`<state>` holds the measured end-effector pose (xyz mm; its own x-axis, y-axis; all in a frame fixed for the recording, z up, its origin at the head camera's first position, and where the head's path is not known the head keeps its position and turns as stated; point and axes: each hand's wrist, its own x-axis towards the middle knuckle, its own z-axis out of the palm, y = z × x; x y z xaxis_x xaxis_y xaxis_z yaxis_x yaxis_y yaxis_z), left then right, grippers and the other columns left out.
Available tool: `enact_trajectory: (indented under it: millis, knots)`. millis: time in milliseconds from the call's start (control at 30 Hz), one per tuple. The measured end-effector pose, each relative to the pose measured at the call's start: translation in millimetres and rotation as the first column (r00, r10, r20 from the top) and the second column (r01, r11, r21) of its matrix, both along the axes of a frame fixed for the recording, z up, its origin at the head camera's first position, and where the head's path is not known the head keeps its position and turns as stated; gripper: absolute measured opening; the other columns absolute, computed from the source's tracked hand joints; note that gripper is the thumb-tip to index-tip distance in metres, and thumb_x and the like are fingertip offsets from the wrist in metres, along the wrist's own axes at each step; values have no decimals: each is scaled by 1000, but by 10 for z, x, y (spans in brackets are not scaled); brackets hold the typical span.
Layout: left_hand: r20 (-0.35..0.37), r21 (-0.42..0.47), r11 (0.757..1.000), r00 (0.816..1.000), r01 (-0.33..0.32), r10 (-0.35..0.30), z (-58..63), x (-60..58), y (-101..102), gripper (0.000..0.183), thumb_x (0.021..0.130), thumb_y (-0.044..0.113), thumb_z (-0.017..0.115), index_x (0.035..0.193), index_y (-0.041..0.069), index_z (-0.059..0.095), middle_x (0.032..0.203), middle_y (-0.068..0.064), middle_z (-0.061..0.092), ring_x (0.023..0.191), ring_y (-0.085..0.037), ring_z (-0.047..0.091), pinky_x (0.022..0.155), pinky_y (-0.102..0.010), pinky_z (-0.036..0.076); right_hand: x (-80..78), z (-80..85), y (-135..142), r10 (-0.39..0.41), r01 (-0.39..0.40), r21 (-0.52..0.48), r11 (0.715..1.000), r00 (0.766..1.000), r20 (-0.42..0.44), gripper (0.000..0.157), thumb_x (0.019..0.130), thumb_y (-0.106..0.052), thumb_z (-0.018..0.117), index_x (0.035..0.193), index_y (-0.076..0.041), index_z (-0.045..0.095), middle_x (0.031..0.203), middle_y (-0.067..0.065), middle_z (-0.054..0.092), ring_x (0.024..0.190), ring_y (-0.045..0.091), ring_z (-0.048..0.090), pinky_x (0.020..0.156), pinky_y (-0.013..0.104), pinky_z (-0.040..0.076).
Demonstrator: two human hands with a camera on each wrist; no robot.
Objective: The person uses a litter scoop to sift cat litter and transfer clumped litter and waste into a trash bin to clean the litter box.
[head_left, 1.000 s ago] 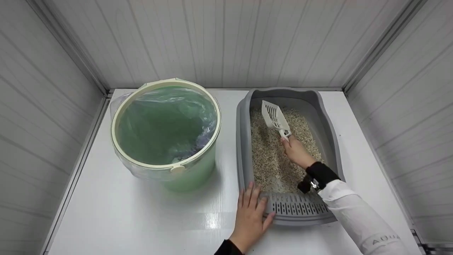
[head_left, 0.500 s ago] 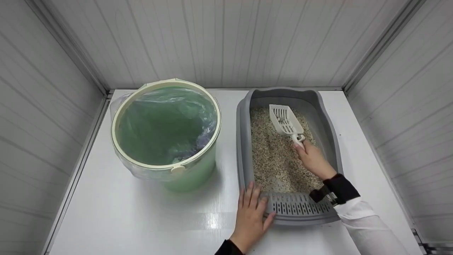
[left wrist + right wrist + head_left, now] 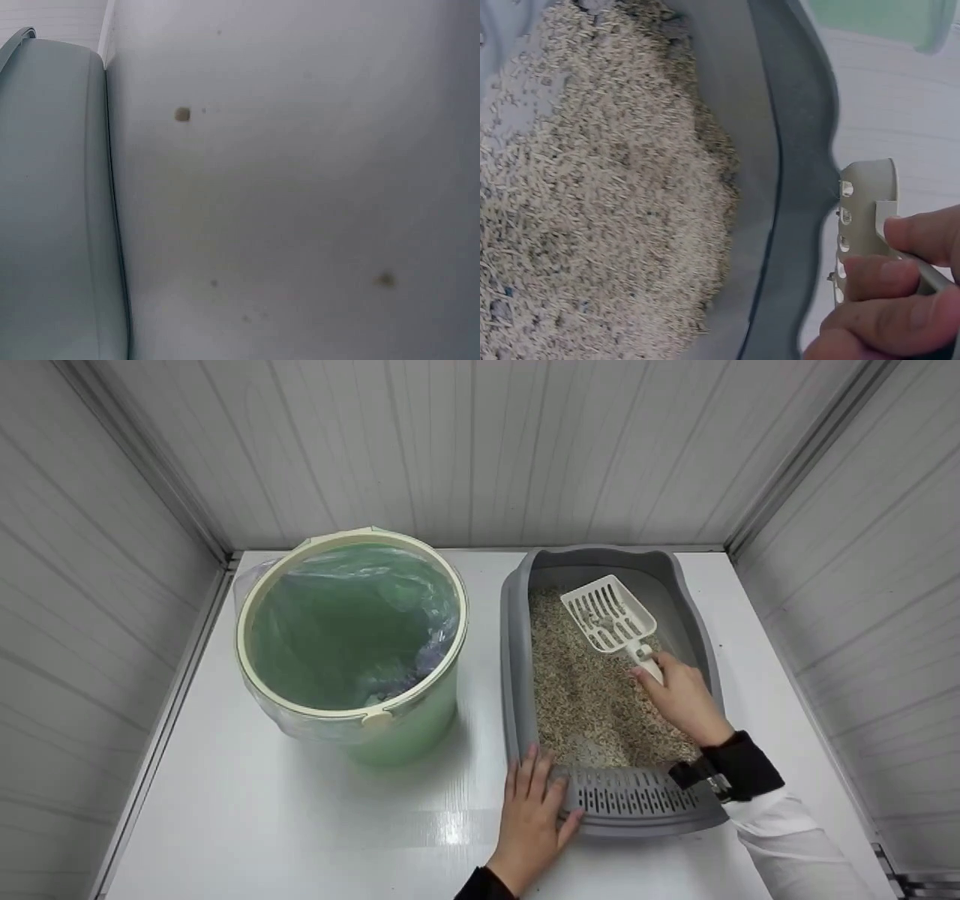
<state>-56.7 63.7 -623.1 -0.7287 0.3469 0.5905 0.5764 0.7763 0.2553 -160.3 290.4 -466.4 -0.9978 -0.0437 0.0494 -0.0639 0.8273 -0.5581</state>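
Note:
My right hand [image 3: 681,697] grips the handle of a white slotted litter scoop [image 3: 609,613], held over the far part of a grey litter box [image 3: 514,660]. A few greyish clumps lie on the scoop's slots. Tan pellet litter [image 3: 592,697] covers much of the box floor. In the right wrist view, thumb and curled fingers [image 3: 889,300] hold the scoop's handle, and its slotted blade [image 3: 870,187] shows side-on. With fingers extended, my left hand [image 3: 529,817] rests on the near left corner of the box. The left wrist view does not show that hand.
A green bucket [image 3: 405,742] with a cream rim and a clear plastic bag liner stands left of the box. Both stand on a white table [image 3: 247,810], with panelled walls [image 3: 465,450] behind and at the sides. Small specks lie on the surface in the left wrist view.
The right hand has moved right and slightly toward me with the scoop, whose blade has turned so its slotted face shows more fully. The left hand, box and bucket stay put.

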Motion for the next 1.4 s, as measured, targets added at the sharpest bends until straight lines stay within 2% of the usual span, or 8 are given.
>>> enact_trajectory:
  millis: [67,267,500,733,1033,1167,1300,1400]
  knots:
    - [7,3,1000,1000,3,-3,7,0,0,41,96,51,40,113,17,54,141,-12,42,140,-32,24,113,-47,15,11,55,8,8,-8,6,1000,1000,-12,43,97,-28,51,121,8,52,84,19,60,71,28,56,73,45,46]
    - [-2,17,1000,1000,5,-5,-1,-10,8,41,96,52,40,111,17,55,141,-12,43,140,-32,25,111,-49,20,61,220,27,28,-28,-14,1000,1000,7,41,97,-30,53,117,5,55,71,6,51,55,14,43,56,27,37]
    - [-12,16,1000,1000,-1,1,-8,-16,11,41,95,52,40,111,17,55,143,-11,40,140,-32,24,113,-47,17,128,442,47,28,-28,-5,1000,1000,13,39,98,-32,49,115,2,57,71,4,48,50,8,36,49,24,31]
    - [-20,11,1000,1000,-6,6,-8,-12,2,41,95,52,41,113,18,54,146,-9,37,140,-32,25,114,-47,15,148,836,-50,45,-45,-13,999,999,9,33,97,-30,49,109,-1,60,65,1,48,46,5,36,43,24,30]
    - [-5,6,1000,1000,-1,1,-12,-3,3,39,95,51,42,113,18,54,148,-10,35,140,-32,24,112,-47,17,64,1290,-384,136,-136,-17,991,991,9,29,95,-27,52,102,0,62,65,1,51,48,5,42,43,23,35]
    - [-9,6,1000,1000,-8,8,-21,-5,3,41,96,52,39,113,18,54,146,-11,37,140,-32,23,115,-46,12,5,1453,-595,199,-198,-36,980,979,36,27,95,-27,52,99,-2,62,65,0,50,48,6,41,42,22,36]
    - [-18,9,1000,1000,-14,14,-27,-3,7,42,96,53,37,113,18,54,146,-11,37,140,-32,24,117,-44,7,-66,1562,-836,270,-268,-51,962,962,40,27,95,-28,53,97,-2,62,65,0,51,48,6,42,42,22,36]
    - [3,4,1000,1000,-11,11,-13,7,10,42,96,53,37,113,19,54,147,-10,35,141,-31,22,117,-43,5,-121,1586,-1027,313,-311,-43,949,948,52,26,95,-28,54,97,-4,63,63,-2,49,47,6,40,42,21,33]
